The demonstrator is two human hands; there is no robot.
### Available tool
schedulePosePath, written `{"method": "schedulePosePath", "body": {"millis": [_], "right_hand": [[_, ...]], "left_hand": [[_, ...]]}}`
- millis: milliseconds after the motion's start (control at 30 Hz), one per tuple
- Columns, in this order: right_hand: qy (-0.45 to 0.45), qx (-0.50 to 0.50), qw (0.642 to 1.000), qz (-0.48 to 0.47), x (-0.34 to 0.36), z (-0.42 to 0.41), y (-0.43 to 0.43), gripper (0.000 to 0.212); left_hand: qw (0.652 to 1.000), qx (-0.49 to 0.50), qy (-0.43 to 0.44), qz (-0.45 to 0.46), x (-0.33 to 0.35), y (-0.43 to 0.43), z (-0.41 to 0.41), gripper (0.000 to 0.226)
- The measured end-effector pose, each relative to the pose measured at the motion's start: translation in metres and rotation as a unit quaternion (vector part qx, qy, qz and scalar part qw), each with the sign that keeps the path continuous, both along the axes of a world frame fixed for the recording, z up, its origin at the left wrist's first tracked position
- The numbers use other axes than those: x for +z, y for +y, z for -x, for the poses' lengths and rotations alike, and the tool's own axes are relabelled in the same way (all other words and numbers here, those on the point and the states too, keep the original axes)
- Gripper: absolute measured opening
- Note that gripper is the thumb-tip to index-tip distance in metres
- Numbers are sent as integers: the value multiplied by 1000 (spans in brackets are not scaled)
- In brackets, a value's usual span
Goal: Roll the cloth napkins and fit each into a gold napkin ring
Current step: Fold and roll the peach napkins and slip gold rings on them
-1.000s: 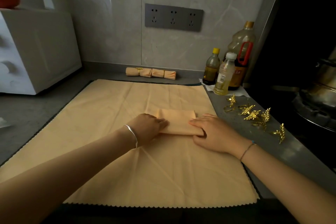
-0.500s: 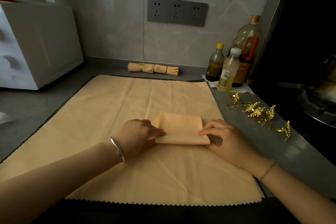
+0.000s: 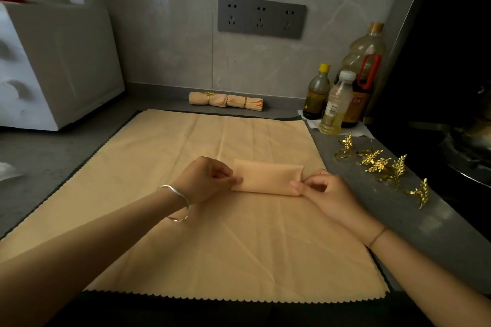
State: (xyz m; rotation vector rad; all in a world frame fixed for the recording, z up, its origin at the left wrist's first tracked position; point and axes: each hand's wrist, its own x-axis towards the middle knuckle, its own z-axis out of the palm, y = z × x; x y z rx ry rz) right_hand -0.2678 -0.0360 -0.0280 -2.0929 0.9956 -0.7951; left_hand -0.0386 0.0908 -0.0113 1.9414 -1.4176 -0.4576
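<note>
A small folded peach napkin (image 3: 268, 177) lies on a large peach cloth (image 3: 186, 233) spread over the counter. My left hand (image 3: 206, 183) pinches the napkin's near left corner. My right hand (image 3: 322, 191) pinches its near right corner, thumb and fingers curled on the fabric. Several gold leaf-shaped napkin rings (image 3: 380, 164) lie in a row on the grey counter to the right of the cloth. Two rolled napkins (image 3: 225, 99), each in a gold ring, lie end to end against the back wall.
A white appliance (image 3: 53, 66) stands at the left. Three bottles (image 3: 342, 93) stand at the back right beside a dark stove area with a pan (image 3: 470, 156). A grey socket panel (image 3: 261, 17) is on the tiled wall.
Both hands shifted from pressing flat on the folded napkin to pinching its near corners. The view moved slightly closer.
</note>
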Motion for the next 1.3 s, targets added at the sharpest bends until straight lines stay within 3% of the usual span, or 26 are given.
{"method": "schedulePosePath", "body": {"millis": [133,200,267,400,500,633,700,833,967,1033,1133,1300], "right_hand": [[24,-4,999,-34,2,-5,-1,23],[44,-6,998,-47,7,-8,-1,26],[54,-1,996,-71,11,-10,-2,24],[49,-5,993,-105,16,-11,0,23],[51,-18,993,-105,11,-13,-3,21],[15,-70,997,2,-7,-18,-5,20],[-12,-32,996,78,-8,-18,-3,28],[105,87,962,237,-7,-20,3,51],[195,116,947,229,-10,-22,4,46],[201,120,948,214,-9,-21,4,45],[210,119,949,201,-11,-21,3,46],[234,127,942,203,-11,-21,2,48]], "left_hand": [[997,-11,9,-71,12,-9,-2,27],[993,-23,34,-112,19,-13,-5,42],[994,-44,40,-96,22,-21,-6,56],[995,-90,3,-33,19,-42,10,36],[997,-69,20,-27,10,-51,22,30],[998,-32,48,0,0,-55,23,24],[998,-36,49,-5,1,-57,23,25],[998,-49,30,-11,0,-59,22,25],[998,-63,18,-10,-2,-60,22,24],[996,-75,-51,-5,-1,-58,22,26],[959,-126,-255,13,0,-46,23,37],[924,-204,-322,-36,-10,-14,24,65]]}}
